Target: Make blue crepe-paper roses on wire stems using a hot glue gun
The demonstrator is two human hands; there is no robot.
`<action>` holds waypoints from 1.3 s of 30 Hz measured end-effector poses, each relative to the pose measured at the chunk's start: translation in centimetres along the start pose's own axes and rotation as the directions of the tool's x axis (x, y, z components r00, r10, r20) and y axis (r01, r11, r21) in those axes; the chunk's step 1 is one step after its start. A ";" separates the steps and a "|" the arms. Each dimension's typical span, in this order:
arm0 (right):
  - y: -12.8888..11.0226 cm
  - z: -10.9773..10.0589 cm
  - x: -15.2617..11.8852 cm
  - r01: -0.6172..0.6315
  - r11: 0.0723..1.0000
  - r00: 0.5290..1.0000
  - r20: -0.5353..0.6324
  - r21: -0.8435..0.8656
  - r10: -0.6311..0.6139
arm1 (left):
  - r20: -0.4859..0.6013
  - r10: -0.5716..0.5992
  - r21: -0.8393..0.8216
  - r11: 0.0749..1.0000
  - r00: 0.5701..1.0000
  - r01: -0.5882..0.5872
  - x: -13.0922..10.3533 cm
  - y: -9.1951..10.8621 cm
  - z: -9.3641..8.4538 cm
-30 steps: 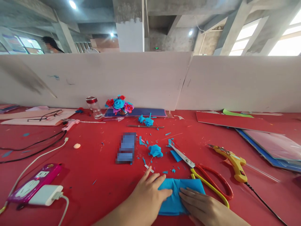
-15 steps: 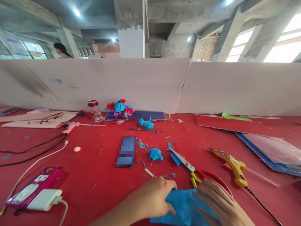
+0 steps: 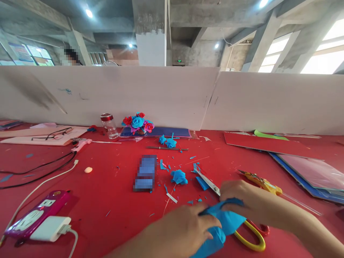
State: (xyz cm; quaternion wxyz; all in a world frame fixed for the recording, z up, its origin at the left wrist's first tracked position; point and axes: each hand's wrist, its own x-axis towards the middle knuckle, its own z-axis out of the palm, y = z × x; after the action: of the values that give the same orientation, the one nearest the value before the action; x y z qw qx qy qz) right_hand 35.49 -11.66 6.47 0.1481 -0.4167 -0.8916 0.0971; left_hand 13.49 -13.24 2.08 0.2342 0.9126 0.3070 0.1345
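Note:
A sheet of blue crepe paper (image 3: 229, 220), bent and creased, is stretched between my two hands near the table's front edge. My left hand (image 3: 185, 227) is closed on its left side, thumb and fingers pinching it. My right hand (image 3: 240, 193) grips the upper right part, its fingertips partly hidden behind the paper. Scissors (image 3: 208, 182) with red and yellow handles lie beneath, partly covered by the right hand and the sheet. Beyond my hands a blue paper flower (image 3: 179, 177) rests on the table, with a folded blue strip (image 3: 202, 183) beside the blades.
A yellow glue gun (image 3: 262, 182) lies right, partly behind my right arm. A phone (image 3: 145, 173) is left of the flower. Farther left are a power strip (image 3: 40, 211) and cables. A flower bouquet (image 3: 137, 122) and glass jar (image 3: 109, 127) stand by the white partition (image 3: 134, 93).
My right hand has moved up and now grips the sheet, which was lying flatter under it. The paper is lifted and bent, uncovering the yellow scissor handle and covering the red one more.

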 end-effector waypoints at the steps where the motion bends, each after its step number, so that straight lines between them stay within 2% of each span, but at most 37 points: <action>1: 0.5 -0.4 0.3 -0.014 0.999 0.996 0.089 0.047 0.010 | 0.011 -0.004 -0.091 0.996 1.000 0.005 0.1 -0.5 -0.3; 3: 1.5 -1.0 0.9 -0.081 0.987 0.986 0.157 0.140 0.058 | -0.005 -0.030 -0.266 0.964 1.000 0.028 0.4 -1.4 -0.8; 5: 2.5 -1.1 1.5 -0.153 0.963 0.988 0.046 0.222 0.146 | -0.051 -0.140 -0.410 0.906 0.989 0.107 0.7 -2.2 -1.1; 7: 3.3 -0.6 1.9 -0.159 0.940 0.980 -0.068 0.302 0.187 | -0.087 -0.245 -0.524 0.835 0.966 0.165 0.8 -2.8 -1.2; 9: 3.8 0.3 2.0 -0.129 0.930 0.957 -0.202 0.345 0.208 | -0.098 -0.290 -0.554 0.810 0.952 0.190 0.9 -3.2 -1.1; 10: 3.8 0.8 1.9 -0.127 0.929 0.926 -0.294 0.349 0.237 | -0.113 -0.295 -0.527 0.827 0.949 0.195 1.0 -3.4 -1.0; 11: 3.5 1.4 1.8 -0.148 0.925 0.859 -0.417 0.351 0.296 | -0.151 -0.304 -0.472 0.858 0.941 0.201 1.0 -3.6 -1.0; 12: 3.0 2.0 1.7 -0.185 0.915 0.762 -0.536 0.358 0.364 | -0.219 -0.310 -0.400 0.893 0.925 0.205 1.0 -3.8 -0.9; 14: 1.3 3.4 1.5 -0.282 0.856 0.493 -0.700 0.432 0.516 | -0.411 -0.294 -0.222 0.950 0.863 0.218 0.9 -4.1 -0.6; 15: 0.3 4.2 1.5 -0.314 0.828 0.498 -0.662 0.464 0.560 | -0.502 -0.254 -0.117 0.967 0.827 0.226 0.8 -4.1 -0.4; 16: -0.9 5.0 1.6 -0.308 0.823 0.628 -0.548 0.478 0.553 | -0.569 -0.185 0.003 0.974 0.801 0.228 0.7 -4.1 -0.1; 17: -2.0 5.7 1.8 -0.281 0.813 0.754 -0.408 0.509 0.515 | -0.601 -0.092 0.137 0.967 0.794 0.216 0.5 -4.0 0.2; 18: -2.9 6.5 2.0 -0.227 0.803 0.857 -0.279 0.550 0.434 | -0.595 0.012 0.276 0.942 0.804 0.190 0.3 -3.8 0.6; 19: -3.6 7.2 2.3 -0.199 0.786 0.869 -0.266 0.586 0.418 | -0.571 0.113 0.399 0.904 0.813 0.155 0.1 -3.5 0.9; 20: -4.0 7.8 2.7 -0.196 0.749 0.844 -0.279 0.633 0.457 | -0.530 0.193 0.484 0.868 0.826 0.108 0.0 -3.2 1.2; 22: -3.8 8.6 3.2 -0.172 0.668 0.812 -0.279 0.724 0.512 | -0.491 0.249 0.511 0.858 0.835 0.044 -0.2 -2.7 1.6; 24: -2.8 8.8 3.4 -0.151 0.594 0.826 -0.230 0.790 0.515 | -0.532 0.150 0.346 0.937 0.833 0.053 -0.1 -2.4 1.6; 26: -1.7 8.3 3.4 -0.136 0.520 0.880 -0.138 0.844 0.455 | -0.577 -0.059 0.057 0.992 0.814 0.112 0.1 -2.6 1.3; 28: -0.9 7.5 3.4 -0.139 0.440 0.927 -0.041 0.887 0.373 | -0.553 -0.254 -0.239 0.961 0.794 0.141 0.3 -3.1 0.9; 29: -0.7 7.0 3.4 -0.145 0.407 0.942 0.000 0.902 0.336 | -0.512 -0.313 -0.363 0.923 0.800 0.129 0.4 -3.4 0.7; 30: -0.5 6.6 3.5 -0.156 0.375 0.953 0.039 0.914 0.301 | -0.443 -0.348 -0.457 0.881 0.827 0.125 0.4 -3.7 0.5; 32: -0.3 6.1 3.9 -0.169 0.319 0.965 0.090 0.932 0.247 | -0.333 -0.362 -0.534 0.834 0.871 0.143 0.4 -4.2 0.2; 34: -0.1 6.3 4.4 -0.178 0.273 0.968 0.118 0.946 0.220 | -0.273 -0.332 -0.530 0.835 0.903 0.146 0.4 -4.5 -0.1; 37: 0.2 7.4 5.0 -0.178 0.240 0.966 0.124 0.954 0.225 | -0.243 -0.266 -0.538 0.837 0.933 0.099 0.7 -4.9 -0.6; 39: 0.4 8.1 5.3 -0.169 0.252 0.967 0.111 0.953 0.230 | -0.204 -0.287 -0.593 0.797 0.936 0.115 0.9 -5.2 -0.9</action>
State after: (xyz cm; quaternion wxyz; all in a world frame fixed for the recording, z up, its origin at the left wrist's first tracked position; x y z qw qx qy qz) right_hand 29.70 -7.74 -0.29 0.3770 -0.3560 -0.5906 0.6183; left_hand 11.24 -8.68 0.26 0.4639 0.7325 0.3789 0.3237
